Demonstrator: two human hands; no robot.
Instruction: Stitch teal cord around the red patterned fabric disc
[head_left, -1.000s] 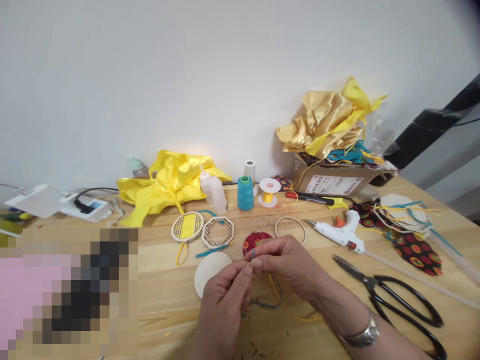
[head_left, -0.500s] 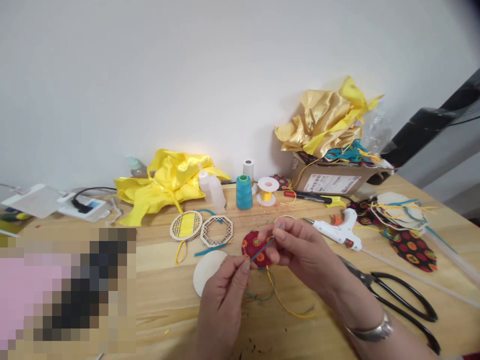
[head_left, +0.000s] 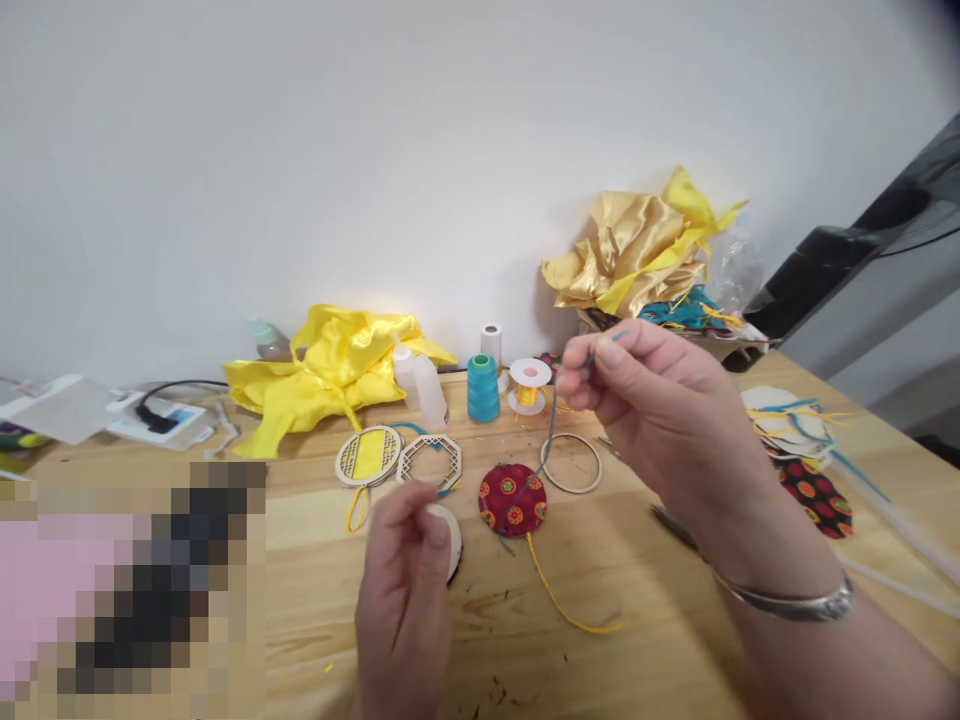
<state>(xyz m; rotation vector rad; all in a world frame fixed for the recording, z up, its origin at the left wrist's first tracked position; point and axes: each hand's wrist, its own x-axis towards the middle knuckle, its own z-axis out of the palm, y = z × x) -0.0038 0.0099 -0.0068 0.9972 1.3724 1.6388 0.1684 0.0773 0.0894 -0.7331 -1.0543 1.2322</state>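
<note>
My right hand (head_left: 637,400) is raised at the right, its thumb and fingers pinched on a thin blue cord (head_left: 552,430). The cord hangs down toward a red floral fabric disc (head_left: 514,500) lying on the table. From the disc's lower edge a yellow cord (head_left: 555,590) trails forward. My left hand (head_left: 405,590) hovers left of the fabric disc, fingers loosely curled and apart from the thumb, with nothing visible in it. Partly hidden behind it is a white disc (head_left: 452,545). Beside the red disc lies a thin wooden ring (head_left: 574,489).
Two lattice frames, one round (head_left: 341,470) and one octagonal (head_left: 454,462), lie at mid-left. Blue thread (head_left: 484,390), a yellow-cord spool (head_left: 529,373) and white bottles (head_left: 429,390) stand behind. Yellow satin (head_left: 322,370) is heaped left; a stuffed box (head_left: 739,345) sits right. Scissors are mostly hidden.
My right hand has risen away to the right, drawing the blue cord up. My left hand has let go of the cord and moved left. The red disc now shows fully.
</note>
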